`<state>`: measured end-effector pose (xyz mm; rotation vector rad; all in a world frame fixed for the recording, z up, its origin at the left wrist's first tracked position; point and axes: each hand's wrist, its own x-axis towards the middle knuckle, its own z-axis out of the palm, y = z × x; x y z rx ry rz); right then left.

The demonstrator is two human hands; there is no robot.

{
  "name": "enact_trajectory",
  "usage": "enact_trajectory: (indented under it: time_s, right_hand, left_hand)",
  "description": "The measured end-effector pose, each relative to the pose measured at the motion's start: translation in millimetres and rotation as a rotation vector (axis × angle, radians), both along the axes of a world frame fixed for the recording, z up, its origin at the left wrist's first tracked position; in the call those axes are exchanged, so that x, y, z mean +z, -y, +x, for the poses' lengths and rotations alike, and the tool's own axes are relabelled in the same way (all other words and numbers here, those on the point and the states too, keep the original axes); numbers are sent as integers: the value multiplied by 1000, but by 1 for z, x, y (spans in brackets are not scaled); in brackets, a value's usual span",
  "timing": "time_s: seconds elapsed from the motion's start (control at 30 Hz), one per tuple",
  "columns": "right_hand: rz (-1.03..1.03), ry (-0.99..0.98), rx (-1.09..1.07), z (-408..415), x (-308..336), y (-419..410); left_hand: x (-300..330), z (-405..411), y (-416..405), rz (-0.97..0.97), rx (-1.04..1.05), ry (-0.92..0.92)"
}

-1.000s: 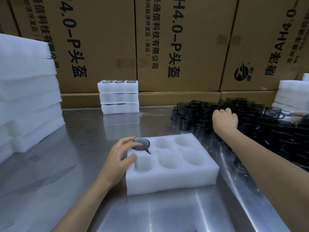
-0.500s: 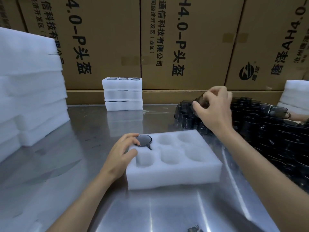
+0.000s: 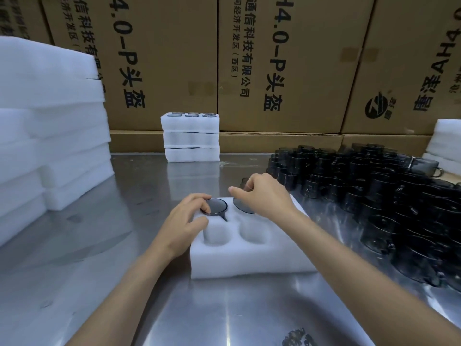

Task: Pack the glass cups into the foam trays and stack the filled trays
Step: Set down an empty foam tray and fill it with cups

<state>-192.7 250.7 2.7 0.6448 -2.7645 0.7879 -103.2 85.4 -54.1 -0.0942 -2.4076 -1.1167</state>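
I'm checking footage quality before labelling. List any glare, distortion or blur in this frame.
Head view: overhead light leaves bright streaks and reflections on the steel table; wide-angle bending tilts the cardboard boxes outward near the frame edges; the white foam stack is nearly blown out, with little surface detail; the dark glass cups merge into one dim mass; the hands and the foam tray look fairly sharp.

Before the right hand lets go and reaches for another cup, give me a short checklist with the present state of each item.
1. First cup seated in the far-left pocket: ok.
2. Left hand steadying the foam tray: ok, fingers rest at the first cup's rim.
3. Second cup fully down in the far-middle pocket: cannot tell, the right hand covers it.
4. Near pockets free for more cups: ok for the two visible.
5. Loose cups within reach on the right: ok.
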Motion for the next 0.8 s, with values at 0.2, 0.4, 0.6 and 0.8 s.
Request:
enact_trajectory:
  time_s: [0.2, 0.4, 0.6, 0.8]
  right_hand:
    - [132, -137, -17, 3, -18, 6]
    - [86, -57, 20, 9, -3, -8]
    - [-90, -42, 283, 13, 0, -55]
    - [230, 116, 358, 12, -22, -66]
  left_hand:
    - [0, 0, 2, -27, -6, 10]
    - [10, 6, 1, -42, -38, 43]
    - [36, 13, -23, -220, -121, 81]
    - [34, 14, -34, -417, -171, 289]
